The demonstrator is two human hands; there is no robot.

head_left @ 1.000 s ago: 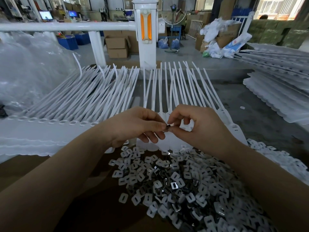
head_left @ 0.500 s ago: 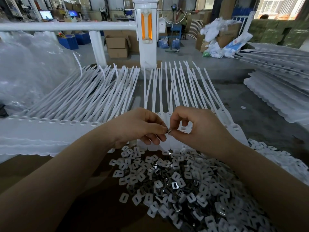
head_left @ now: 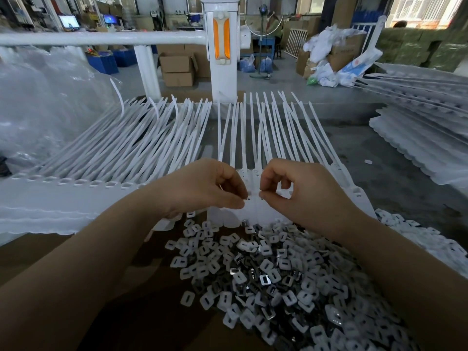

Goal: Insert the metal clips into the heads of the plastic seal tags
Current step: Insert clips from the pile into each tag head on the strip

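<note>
- The left hand (head_left: 202,188) and the right hand (head_left: 298,191) are held close together over the heads of the middle row of seal tags (head_left: 249,178), with thumb and forefinger of each pressed together.
- A small dark sliver, taken to be a metal clip (head_left: 247,198), is pinched at the left fingertips, touching or just above a tag head; contact cannot be told.
- The right fingertips are pinched at the neighbouring head; whether a clip or the plastic itself is gripped cannot be told.
- The current step is judged to be the seating of 1 clip into 1 head, not yet finished, since the sliver is not sunk out of sight.
- A large pile of loose clips (head_left: 278,279), mixed with white plastic pieces, is spread on the brown surface (head_left: 63,252) just in front of the tag heads.
- Heads with open square holes are seen along the left sheet of tags (head_left: 83,183), so these are judged unfilled.
- Further stacked tag sheets (head_left: 417,138) are laid well apart at the right; their state cannot be read.
- Much work is judged to be left, given the pile's size and the many open heads.
</note>
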